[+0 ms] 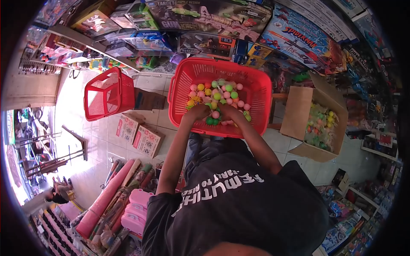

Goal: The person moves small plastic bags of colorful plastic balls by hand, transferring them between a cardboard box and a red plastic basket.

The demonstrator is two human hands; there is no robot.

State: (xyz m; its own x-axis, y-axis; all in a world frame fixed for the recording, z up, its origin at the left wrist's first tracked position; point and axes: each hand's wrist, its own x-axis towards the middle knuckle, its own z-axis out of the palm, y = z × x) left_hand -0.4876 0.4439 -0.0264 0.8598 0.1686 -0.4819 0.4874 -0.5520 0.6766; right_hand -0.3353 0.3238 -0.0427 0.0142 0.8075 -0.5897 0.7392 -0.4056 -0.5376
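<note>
A large red plastic basket (262, 102) stands in front of my body. Small balls (217, 96) in pink, green, yellow and orange lie inside it, some apparently in clear plastic wrapping. At the basket's near side, my left hand (198, 112) reaches in among the balls, its fingers curled. My right hand (229, 112) is close beside it, bent inward over the balls, with fingers closed. A pink ball (215, 114) and several dark green balls (210, 121) show between and below the hands. What the fingers grip is hidden.
An open cardboard box (294, 114) with bagged colourful balls stands to the right. On the left are a smaller red basket (124, 94) and printed cartons (147, 141). Boxed toys (209, 15) fill the shelves ahead. Rolls (104, 198) and pink cases (136, 209) lie lower left.
</note>
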